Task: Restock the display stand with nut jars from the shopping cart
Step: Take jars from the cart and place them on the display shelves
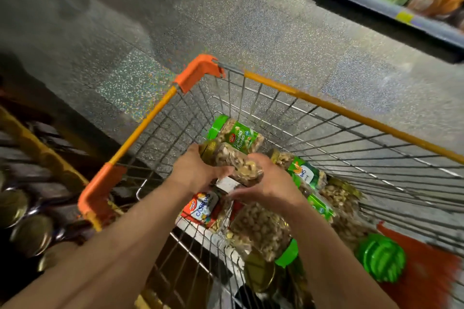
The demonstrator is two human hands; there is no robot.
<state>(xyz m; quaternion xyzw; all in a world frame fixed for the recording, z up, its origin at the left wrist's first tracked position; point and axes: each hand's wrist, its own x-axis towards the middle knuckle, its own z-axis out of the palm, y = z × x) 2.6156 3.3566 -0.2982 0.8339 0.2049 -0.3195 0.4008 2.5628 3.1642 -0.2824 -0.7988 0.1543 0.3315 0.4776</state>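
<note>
Both my hands reach into a wire shopping cart [296, 90] with orange trim. My left hand [193, 170] grips a clear nut jar [236, 162] with a gold lid near its lid end. My right hand [266, 183] holds the same jar at its other end, fingers wrapped over it. Under and around it lie several more jars: a green-lidded pistachio jar [236, 135], a red-labelled cashew jar [203, 208], green-labelled jars [303, 173] and a large green-lidded jar [266, 231]. The display stand [27, 208] with gold-lidded jars sits at the left edge, blurred.
A store shelf [391, 7] with green packets runs along the top right. Speckled grey floor [175, 20] lies ahead of the cart. A loose green lid [381, 258] rests on an orange flap in the cart's near right corner.
</note>
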